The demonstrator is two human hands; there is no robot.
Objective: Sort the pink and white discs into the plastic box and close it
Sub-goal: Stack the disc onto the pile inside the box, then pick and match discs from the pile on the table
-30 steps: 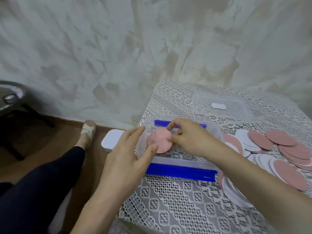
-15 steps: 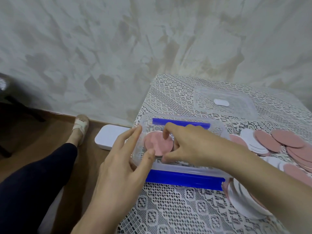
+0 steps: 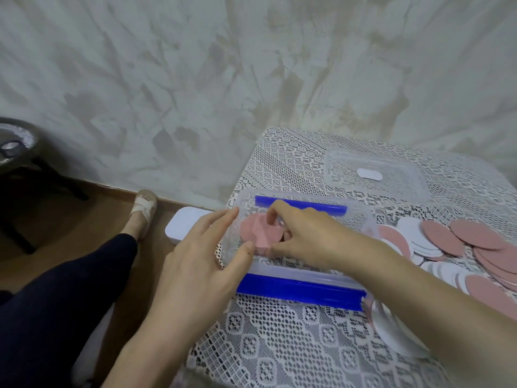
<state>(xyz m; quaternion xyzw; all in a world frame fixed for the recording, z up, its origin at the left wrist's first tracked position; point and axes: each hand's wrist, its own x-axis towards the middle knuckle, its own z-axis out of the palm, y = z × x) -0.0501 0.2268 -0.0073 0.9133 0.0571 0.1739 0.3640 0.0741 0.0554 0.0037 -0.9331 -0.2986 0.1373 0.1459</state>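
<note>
Head view: pink disc [image 3: 258,232] sits inside the plastic box [image 3: 302,271] near the table's [image 3: 279,340] left edge. Right hand [image 3: 310,236] pinches it with curled fingers, likely to seat it flat. Left hand [image 3: 201,264], fingers straight, braces the box wall. Loose discs [image 3: 447,242] lie beside the box, toward the right edge; the lid [image 3: 405,183] lies behind, off.
</note>
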